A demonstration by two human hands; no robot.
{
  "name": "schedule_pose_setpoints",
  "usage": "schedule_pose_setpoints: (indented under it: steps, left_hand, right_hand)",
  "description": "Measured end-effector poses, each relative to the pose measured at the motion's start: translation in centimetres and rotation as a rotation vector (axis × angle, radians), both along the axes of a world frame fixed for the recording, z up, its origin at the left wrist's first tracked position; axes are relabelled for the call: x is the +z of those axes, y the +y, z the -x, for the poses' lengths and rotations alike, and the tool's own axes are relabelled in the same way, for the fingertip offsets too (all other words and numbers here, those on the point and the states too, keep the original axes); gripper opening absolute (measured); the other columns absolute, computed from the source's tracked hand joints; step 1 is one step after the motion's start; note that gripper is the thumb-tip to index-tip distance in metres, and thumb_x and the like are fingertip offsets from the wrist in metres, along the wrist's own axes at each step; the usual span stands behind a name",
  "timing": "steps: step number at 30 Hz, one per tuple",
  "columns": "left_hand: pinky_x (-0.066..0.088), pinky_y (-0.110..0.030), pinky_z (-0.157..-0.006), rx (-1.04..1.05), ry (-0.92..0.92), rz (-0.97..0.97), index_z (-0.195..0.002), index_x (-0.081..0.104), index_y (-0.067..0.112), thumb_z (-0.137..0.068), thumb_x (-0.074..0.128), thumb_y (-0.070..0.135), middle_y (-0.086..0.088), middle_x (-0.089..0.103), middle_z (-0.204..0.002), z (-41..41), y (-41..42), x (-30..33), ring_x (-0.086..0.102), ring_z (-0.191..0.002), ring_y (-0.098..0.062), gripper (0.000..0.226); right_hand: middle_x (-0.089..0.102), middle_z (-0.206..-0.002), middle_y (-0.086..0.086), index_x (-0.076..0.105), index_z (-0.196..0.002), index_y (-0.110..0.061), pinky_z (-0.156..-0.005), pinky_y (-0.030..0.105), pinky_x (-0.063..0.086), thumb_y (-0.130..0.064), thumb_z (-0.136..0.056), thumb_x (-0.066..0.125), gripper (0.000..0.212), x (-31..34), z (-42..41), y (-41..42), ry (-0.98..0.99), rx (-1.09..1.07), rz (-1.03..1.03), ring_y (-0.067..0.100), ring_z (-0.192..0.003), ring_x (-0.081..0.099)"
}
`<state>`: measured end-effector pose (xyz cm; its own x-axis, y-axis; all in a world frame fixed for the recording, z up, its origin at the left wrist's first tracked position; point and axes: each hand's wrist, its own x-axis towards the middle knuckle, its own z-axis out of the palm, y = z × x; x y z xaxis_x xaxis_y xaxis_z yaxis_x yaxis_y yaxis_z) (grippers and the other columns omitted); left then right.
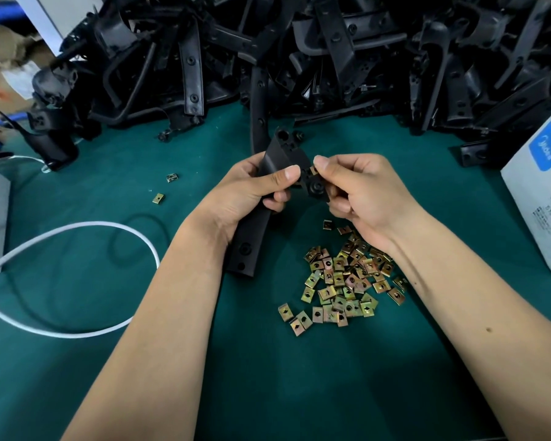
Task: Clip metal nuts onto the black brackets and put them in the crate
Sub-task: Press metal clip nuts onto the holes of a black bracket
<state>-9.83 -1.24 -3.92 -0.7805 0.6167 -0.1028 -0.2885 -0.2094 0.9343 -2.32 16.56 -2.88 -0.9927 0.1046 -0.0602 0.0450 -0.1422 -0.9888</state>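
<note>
Fingers of the left hand (pixel 255 189) curl round the middle of a long, slightly curved black bracket (pixel 252 240), thumb laid across its matte plastic face; the bracket's lower end, pierced by round holes, slants down toward the green table (pixel 109 186). Right hand (pixel 360 192) meets it at the blocky upper end, thumb and forefinger pinching a small brass-coloured metal nut (pixel 312 170) against the bracket's edge, the other fingers curled beneath.

Just below the right wrist lies a loose heap of metal nuts (pixel 347 281), flat, squarish, folded clips with a yellowish iridescent plating and a hole in each. Two stray nuts (pixel 171 177) lie apart on the felt-like surface to the left. Behind the hands rises a tangled pile of brackets (pixel 299 52), glossy and ribbed. A white cable (pixel 86 226) loops across the left of the table, and a white carton (pixel 541 192) with a blue label stands at the right edge.
</note>
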Motion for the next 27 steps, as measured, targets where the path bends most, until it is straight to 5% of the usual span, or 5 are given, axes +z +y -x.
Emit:
schedule_pose_setpoints:
  steps: [12,18,23,27]
  left_hand:
    - [0.051,-0.020,-0.051,0.217,0.167,0.145,-0.107,0.064,0.003,-0.078,0.084,0.015,-0.002,0.070,-0.078,-1.1,1.6,-0.3,0.061,-0.058,-0.012,0.037]
    - [0.054,-0.023,-0.055,0.146,0.212,0.102,-0.130,0.056,0.016,-0.096,0.069,0.004,-0.001,0.067,-0.088,-0.9,1.1,0.1,0.061,-0.061,-0.016,0.039]
    - [0.051,-0.023,-0.055,0.226,0.056,-0.003,-0.119,0.065,0.020,-0.101,0.065,0.016,-0.007,0.061,-0.081,0.0,-0.4,0.1,0.057,-0.065,-0.019,0.018]
    - [0.055,-0.024,-0.063,0.193,-0.033,-0.072,-0.109,0.071,0.021,-0.103,0.060,0.030,-0.007,0.061,-0.077,0.3,-0.9,0.1,0.060,-0.069,-0.020,0.015]
  right_hand:
    - [0.040,-0.056,0.001,0.073,-0.081,-0.007,-0.042,0.021,0.020,-0.025,-0.099,0.070,0.025,0.0,-0.1,1.0,-0.053,-0.059,-0.190,0.010,-0.043,0.027]
    - [0.057,-0.060,-0.001,0.071,-0.089,-0.002,-0.042,0.021,0.032,-0.051,-0.100,0.061,0.052,0.7,0.1,2.8,-0.060,-0.028,-0.375,0.013,-0.047,0.047]
    - [0.070,-0.067,-0.007,0.075,-0.078,-0.025,-0.053,0.015,0.045,-0.053,-0.077,0.084,0.030,1.2,-0.2,4.3,-0.021,0.181,-0.888,0.000,-0.054,0.057]
    - [0.069,-0.071,-0.012,0.072,-0.079,-0.032,-0.052,0.014,0.041,-0.045,-0.067,0.094,0.028,1.1,-0.3,3.5,0.018,0.336,-1.155,-0.002,-0.055,0.056]
